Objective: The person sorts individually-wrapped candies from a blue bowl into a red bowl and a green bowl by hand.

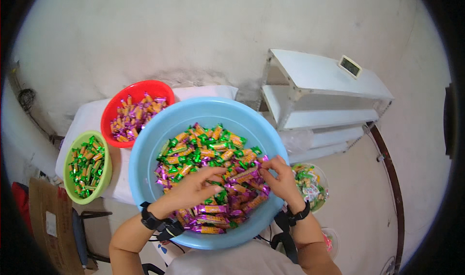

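Note:
A large light-blue basin (pixel 203 109) holds a mixed heap of gold candies in green wrappers (pixel 207 153) and purple wrappers (pixel 211 208). Over its middle, my left hand (pixel 198 185) has its curled fingers apart, just above the heap, with nothing visible in them. At the basin's right side, my right hand (pixel 280 178) pinches the end of a purple-wrapped candy (pixel 244 175).
A red bowl (pixel 111 105) of purple candies and a green bowl (pixel 72 188) of green candies sit on a white-covered table (pixel 121 188). White shelves (pixel 315 71) with a digital display (pixel 349 66) stand right, more containers (pixel 312 188) below. Cardboard (pixel 53 226) leans left.

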Action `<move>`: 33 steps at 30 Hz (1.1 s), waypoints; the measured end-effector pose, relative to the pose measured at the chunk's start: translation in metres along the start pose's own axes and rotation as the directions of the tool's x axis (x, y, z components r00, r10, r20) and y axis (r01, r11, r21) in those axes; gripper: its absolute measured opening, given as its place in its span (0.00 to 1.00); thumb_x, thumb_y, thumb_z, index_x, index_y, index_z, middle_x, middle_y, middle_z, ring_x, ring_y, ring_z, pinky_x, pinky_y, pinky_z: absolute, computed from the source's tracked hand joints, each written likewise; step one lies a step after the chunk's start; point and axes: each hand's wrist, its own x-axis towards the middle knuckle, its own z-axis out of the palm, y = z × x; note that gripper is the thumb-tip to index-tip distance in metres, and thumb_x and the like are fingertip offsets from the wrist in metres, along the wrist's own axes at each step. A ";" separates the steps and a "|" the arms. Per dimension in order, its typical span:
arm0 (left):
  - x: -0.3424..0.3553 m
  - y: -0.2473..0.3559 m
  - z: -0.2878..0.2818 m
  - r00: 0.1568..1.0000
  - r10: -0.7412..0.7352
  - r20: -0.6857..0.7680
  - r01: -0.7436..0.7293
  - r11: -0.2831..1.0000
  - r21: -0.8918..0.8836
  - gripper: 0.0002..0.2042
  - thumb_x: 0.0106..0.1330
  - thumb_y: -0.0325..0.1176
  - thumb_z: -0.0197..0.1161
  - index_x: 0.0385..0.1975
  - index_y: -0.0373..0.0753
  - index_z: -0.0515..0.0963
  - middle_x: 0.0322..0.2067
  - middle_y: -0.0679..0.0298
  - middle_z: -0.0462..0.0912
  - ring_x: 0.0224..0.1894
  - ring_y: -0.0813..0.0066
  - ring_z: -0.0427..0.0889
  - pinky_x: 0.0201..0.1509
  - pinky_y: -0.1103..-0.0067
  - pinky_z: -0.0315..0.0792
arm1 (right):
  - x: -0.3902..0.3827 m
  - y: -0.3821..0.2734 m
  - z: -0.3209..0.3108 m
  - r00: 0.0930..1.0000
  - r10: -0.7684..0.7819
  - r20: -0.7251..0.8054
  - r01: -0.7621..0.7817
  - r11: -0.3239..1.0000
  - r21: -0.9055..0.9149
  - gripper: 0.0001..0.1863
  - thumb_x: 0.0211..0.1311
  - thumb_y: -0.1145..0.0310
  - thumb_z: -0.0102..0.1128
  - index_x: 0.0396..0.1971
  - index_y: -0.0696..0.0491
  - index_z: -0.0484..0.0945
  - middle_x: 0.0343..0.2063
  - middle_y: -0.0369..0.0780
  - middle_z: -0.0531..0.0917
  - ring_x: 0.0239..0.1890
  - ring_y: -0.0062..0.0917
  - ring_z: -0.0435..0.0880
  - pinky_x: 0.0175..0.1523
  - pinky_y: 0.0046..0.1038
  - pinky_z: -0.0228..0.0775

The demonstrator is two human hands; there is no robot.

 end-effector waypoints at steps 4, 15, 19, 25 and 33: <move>0.009 0.025 0.014 1.000 0.008 0.028 -0.011 0.995 0.100 0.20 0.62 0.30 0.57 0.55 0.37 0.67 0.42 0.58 0.76 0.43 0.74 0.76 0.44 0.78 0.72 | -0.010 -0.008 0.010 0.992 0.001 -0.125 0.019 0.987 0.158 0.03 0.51 0.73 0.60 0.24 0.55 0.75 0.24 0.38 0.79 0.31 0.31 0.75 0.53 0.35 0.63; 0.002 -0.002 -0.077 0.854 -0.089 -0.513 -0.043 0.970 -0.240 0.10 0.63 0.31 0.56 0.43 0.40 0.76 0.33 0.71 0.79 0.33 0.86 0.73 0.35 0.86 0.70 | -0.004 -0.012 0.012 0.996 0.029 -0.088 -0.008 0.972 0.235 0.02 0.51 0.75 0.59 0.24 0.56 0.76 0.23 0.38 0.79 0.29 0.27 0.74 0.40 0.27 0.64; -0.007 -0.061 -0.186 0.586 -0.270 -0.764 -0.100 0.912 -0.399 0.08 0.65 0.30 0.53 0.42 0.43 0.76 0.30 0.70 0.77 0.32 0.83 0.74 0.31 0.83 0.71 | -0.005 -0.006 0.016 0.997 0.039 -0.062 -0.029 0.987 0.160 0.02 0.50 0.75 0.59 0.22 0.56 0.75 0.20 0.38 0.77 0.28 0.29 0.73 0.40 0.29 0.63; 0.003 -0.136 -0.267 0.432 -0.448 -0.783 -0.034 0.859 -0.510 0.09 0.65 0.30 0.52 0.44 0.42 0.73 0.27 0.72 0.73 0.28 0.83 0.71 0.28 0.82 0.73 | -0.002 -0.010 0.017 0.993 0.104 -0.059 -0.097 0.989 0.113 0.03 0.48 0.74 0.60 0.21 0.55 0.76 0.22 0.38 0.79 0.29 0.31 0.73 0.40 0.30 0.62; 0.053 -0.167 -0.301 0.443 -0.234 -0.865 -0.021 0.962 -0.271 0.20 0.67 0.32 0.49 0.58 0.36 0.63 0.50 0.59 0.71 0.47 0.74 0.72 0.45 0.83 0.68 | -0.003 -0.019 0.013 0.991 0.130 0.018 -0.130 0.991 -0.038 0.03 0.50 0.74 0.58 0.22 0.56 0.74 0.21 0.38 0.76 0.30 0.30 0.74 0.41 0.28 0.64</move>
